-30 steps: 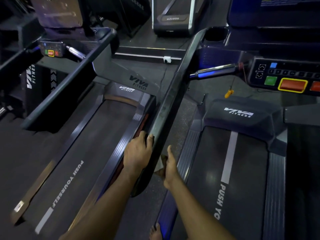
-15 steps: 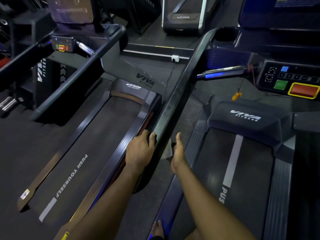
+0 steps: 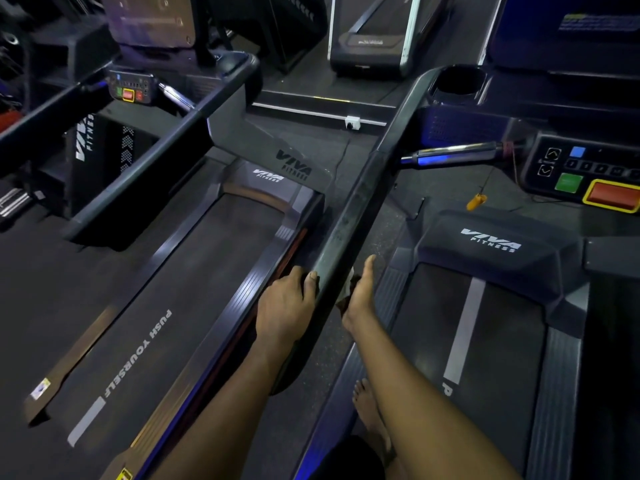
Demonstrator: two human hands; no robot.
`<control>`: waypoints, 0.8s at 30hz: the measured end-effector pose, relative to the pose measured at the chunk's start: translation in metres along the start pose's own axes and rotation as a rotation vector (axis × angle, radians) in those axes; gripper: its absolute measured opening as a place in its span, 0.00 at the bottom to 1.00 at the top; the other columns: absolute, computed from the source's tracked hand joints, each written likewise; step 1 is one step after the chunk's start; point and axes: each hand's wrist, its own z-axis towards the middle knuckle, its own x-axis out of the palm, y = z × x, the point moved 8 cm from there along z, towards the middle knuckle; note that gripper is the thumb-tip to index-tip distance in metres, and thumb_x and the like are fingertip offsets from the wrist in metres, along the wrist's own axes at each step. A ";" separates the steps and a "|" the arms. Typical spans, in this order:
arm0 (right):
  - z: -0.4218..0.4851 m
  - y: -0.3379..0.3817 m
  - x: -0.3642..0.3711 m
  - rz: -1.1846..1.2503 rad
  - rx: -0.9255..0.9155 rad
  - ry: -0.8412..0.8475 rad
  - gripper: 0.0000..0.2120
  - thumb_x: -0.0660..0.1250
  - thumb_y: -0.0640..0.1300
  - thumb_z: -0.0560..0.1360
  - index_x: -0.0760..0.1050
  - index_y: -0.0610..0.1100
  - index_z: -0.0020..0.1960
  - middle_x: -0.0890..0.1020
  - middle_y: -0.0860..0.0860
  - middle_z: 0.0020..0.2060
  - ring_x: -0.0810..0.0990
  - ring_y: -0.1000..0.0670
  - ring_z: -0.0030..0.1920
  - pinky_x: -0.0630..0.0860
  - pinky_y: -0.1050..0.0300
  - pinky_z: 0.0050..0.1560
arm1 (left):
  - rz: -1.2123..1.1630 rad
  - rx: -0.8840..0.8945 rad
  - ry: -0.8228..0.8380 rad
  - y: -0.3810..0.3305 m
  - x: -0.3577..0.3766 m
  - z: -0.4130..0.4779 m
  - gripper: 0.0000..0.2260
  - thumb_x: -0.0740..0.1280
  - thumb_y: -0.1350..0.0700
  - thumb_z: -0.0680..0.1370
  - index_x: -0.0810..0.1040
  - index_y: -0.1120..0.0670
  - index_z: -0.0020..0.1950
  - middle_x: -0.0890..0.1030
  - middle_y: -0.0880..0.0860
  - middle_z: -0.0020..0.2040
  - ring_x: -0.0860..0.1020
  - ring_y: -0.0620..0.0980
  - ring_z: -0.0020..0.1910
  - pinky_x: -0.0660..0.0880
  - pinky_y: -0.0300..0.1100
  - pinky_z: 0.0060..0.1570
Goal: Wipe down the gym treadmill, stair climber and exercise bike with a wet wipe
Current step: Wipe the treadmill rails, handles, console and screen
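Note:
A long dark handrail [image 3: 363, 202] of the right treadmill [image 3: 491, 334] runs from the cup holder down toward me. My left hand [image 3: 287, 306] grips the rail's left side near its lower end, thumb lying on top. My right hand [image 3: 362, 296] is against the rail's right side, thumb pointing up along it. It holds a crumpled wet wipe [image 3: 347, 292] to the rail. Only a small pale edge of the wipe shows between palm and rail, and the right fingers are hidden.
A second treadmill [image 3: 194, 289] with its own handrail [image 3: 145, 168] lies to the left. The right treadmill's console [image 3: 588, 174] with coloured buttons and a chrome grip bar [image 3: 457, 155] sit ahead. My bare foot [image 3: 369, 414] stands on the side rail below.
My right hand has slid forward up the rail's right side with the wipe. My left hand has moved up the rail's left side a little.

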 end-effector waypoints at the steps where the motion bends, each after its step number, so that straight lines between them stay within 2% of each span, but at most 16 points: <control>1: 0.000 0.001 0.001 -0.015 -0.003 0.008 0.41 0.48 0.76 0.76 0.78 0.46 0.67 0.85 0.44 0.57 0.85 0.46 0.56 0.80 0.47 0.60 | 0.004 -0.007 -0.002 0.000 0.000 0.000 0.17 0.51 0.39 0.83 0.66 0.45 0.39 0.70 0.45 0.29 0.69 0.40 0.27 0.57 0.39 0.27; 3: 0.000 -0.003 -0.003 -0.082 0.037 0.041 0.43 0.47 0.76 0.76 0.77 0.45 0.68 0.85 0.45 0.58 0.84 0.46 0.59 0.77 0.43 0.66 | 0.004 -0.036 0.010 0.003 0.003 0.001 0.17 0.51 0.38 0.82 0.64 0.44 0.38 0.71 0.45 0.29 0.69 0.39 0.28 0.57 0.38 0.27; 6: 0.008 0.003 -0.010 -0.183 0.093 0.078 0.45 0.44 0.77 0.75 0.80 0.44 0.65 0.86 0.43 0.56 0.84 0.42 0.59 0.75 0.40 0.67 | -0.023 -0.076 0.021 0.003 0.008 0.016 0.16 0.50 0.38 0.81 0.64 0.44 0.38 0.70 0.44 0.29 0.68 0.38 0.27 0.57 0.37 0.27; 10: 0.031 0.033 -0.002 -0.063 0.018 0.014 0.44 0.44 0.75 0.77 0.77 0.43 0.69 0.84 0.43 0.61 0.82 0.43 0.62 0.78 0.48 0.62 | -0.033 -0.046 0.043 -0.026 0.019 0.063 0.14 0.53 0.41 0.82 0.65 0.45 0.41 0.65 0.42 0.29 0.63 0.39 0.27 0.54 0.40 0.27; 13: 0.042 0.037 0.001 -0.046 -0.030 -0.014 0.41 0.46 0.74 0.78 0.73 0.45 0.74 0.81 0.45 0.66 0.79 0.45 0.66 0.75 0.48 0.67 | -0.051 -0.057 0.082 -0.048 0.034 0.094 0.14 0.53 0.43 0.83 0.68 0.48 0.43 0.65 0.43 0.31 0.66 0.47 0.32 0.62 0.45 0.33; 17: 0.051 0.031 -0.011 -0.127 -0.016 0.002 0.41 0.47 0.75 0.76 0.76 0.47 0.71 0.85 0.47 0.58 0.83 0.48 0.60 0.78 0.52 0.60 | -0.089 -0.051 0.118 -0.068 0.045 0.130 0.16 0.53 0.44 0.85 0.71 0.52 0.47 0.72 0.46 0.36 0.73 0.51 0.37 0.68 0.47 0.37; 19: 0.060 0.045 -0.014 -0.118 -0.036 -0.008 0.42 0.48 0.77 0.74 0.76 0.48 0.70 0.85 0.48 0.58 0.84 0.49 0.59 0.78 0.52 0.60 | -0.099 -0.030 0.123 -0.079 0.047 0.143 0.16 0.52 0.45 0.85 0.72 0.53 0.47 0.75 0.48 0.37 0.77 0.53 0.38 0.71 0.48 0.37; 24: 0.079 0.078 0.000 0.024 -0.143 0.009 0.43 0.47 0.75 0.74 0.77 0.45 0.69 0.84 0.45 0.61 0.81 0.46 0.63 0.75 0.48 0.66 | -0.120 -0.017 0.082 -0.081 0.052 0.152 0.15 0.52 0.48 0.86 0.71 0.52 0.45 0.72 0.46 0.33 0.75 0.50 0.33 0.70 0.47 0.35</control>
